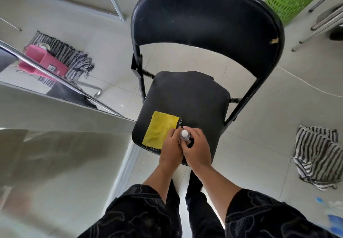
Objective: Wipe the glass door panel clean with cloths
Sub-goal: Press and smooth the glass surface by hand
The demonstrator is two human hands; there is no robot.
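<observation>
- Both hands meet: left hand [170,146] and right hand [197,149] curl round a small white-capped bottle [185,135]
- glass door panel [65,163] stands far left
- yellow cloth [159,129] lies flat on the black folding chair [194,96], beside the left hand
- striped cloth [315,156] lies crumpled on the floor, far right

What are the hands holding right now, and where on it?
The left hand and right hand grip a small clear bottle by its body, below the white cap.

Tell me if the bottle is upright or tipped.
Upright: the bottle shows its white cap straight up, held between left hand and right hand above the chair.
</observation>
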